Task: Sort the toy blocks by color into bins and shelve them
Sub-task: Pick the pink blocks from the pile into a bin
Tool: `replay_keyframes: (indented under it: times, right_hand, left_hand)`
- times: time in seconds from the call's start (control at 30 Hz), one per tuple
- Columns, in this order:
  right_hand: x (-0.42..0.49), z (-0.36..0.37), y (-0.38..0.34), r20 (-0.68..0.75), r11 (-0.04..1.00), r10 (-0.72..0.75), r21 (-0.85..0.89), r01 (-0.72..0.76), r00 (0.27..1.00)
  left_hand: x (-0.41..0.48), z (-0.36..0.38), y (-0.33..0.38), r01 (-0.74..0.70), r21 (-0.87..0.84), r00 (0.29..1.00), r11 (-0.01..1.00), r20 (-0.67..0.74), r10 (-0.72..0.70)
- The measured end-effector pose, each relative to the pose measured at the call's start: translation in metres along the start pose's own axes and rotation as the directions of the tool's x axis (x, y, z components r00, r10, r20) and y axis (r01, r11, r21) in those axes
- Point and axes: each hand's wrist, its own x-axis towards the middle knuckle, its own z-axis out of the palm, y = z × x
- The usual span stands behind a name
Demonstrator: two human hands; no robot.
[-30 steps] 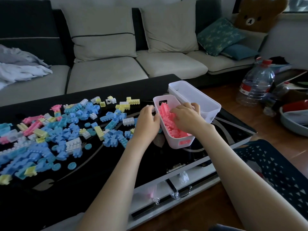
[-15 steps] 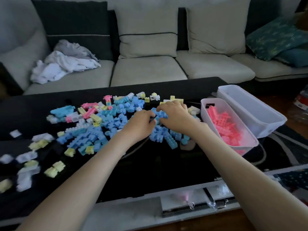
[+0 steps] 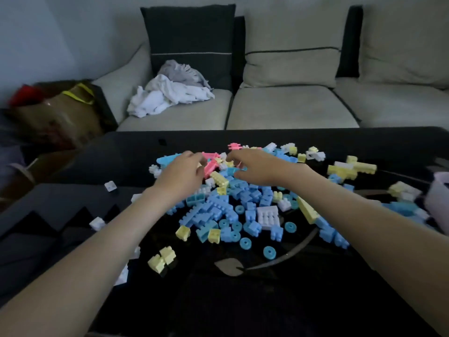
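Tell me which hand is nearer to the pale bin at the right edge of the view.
Right. The right hand is over the blocks, left of the bin; the left hand is even farther left.

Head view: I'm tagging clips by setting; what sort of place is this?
Probably a home living room: a cushioned sofa, crumpled clothes on its seat, and a low black table before it.

grey sofa (image 3: pixel 291 108); dark cushion (image 3: pixel 192 32); black glossy table (image 3: pixel 267 300); dim light
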Motion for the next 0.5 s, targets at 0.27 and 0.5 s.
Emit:
replay_keyframes:
  times: [0.27,0.5]
  right_hand:
    - [0.089,0.04,-0.007,0.123,0.99,-0.007,-0.137,0.024,0.992]
    - [0.096,0.041,-0.001,0.096,0.952,-0.034,-0.3,0.061,0.995]
  left_hand:
    - [0.032,0.022,-0.07,0.098,0.19,0.984,0.977,0.131,-0.124]
    - [0.044,0.032,-0.074,0.097,0.369,0.968,0.924,0.181,-0.174]
